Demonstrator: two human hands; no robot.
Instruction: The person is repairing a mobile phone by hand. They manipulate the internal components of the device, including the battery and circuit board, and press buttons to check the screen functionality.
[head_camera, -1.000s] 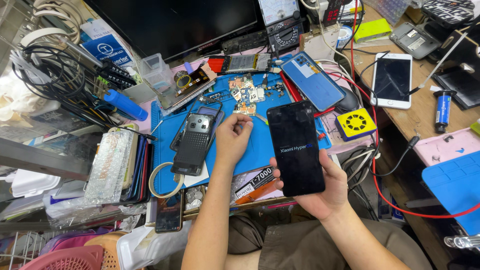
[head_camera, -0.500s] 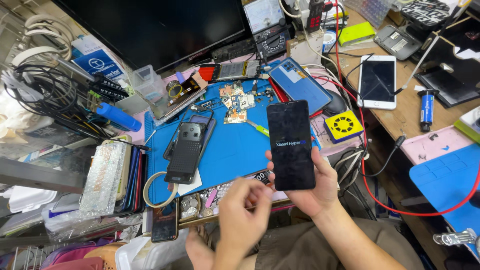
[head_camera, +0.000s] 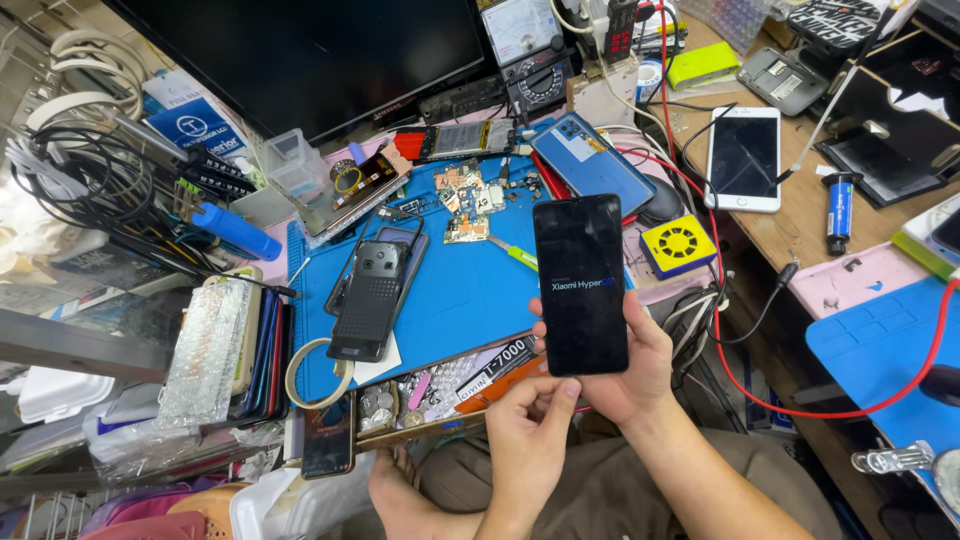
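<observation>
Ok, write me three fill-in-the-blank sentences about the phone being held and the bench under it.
1. The right hand holds a black phone whose screen is ____.
2. The left hand touches the phone's ____ edge.
3. The work mat under the loose circuit boards is ____ in colour.

Missing words: lit; bottom; blue

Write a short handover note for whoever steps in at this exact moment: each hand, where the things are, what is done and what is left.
Right hand: holds the black phone upright above the blue mat, screen lit with a start-up logo.
Left hand: fingertips at the phone's bottom edge; holds nothing else that I can see.
On the mat: a dark opened phone, small circuit boards, a green-handled tool.
Done: the phone is closed up and powering on.
Left: it has not got past the logo; the parts on the mat are not yet cleared away.
</observation>
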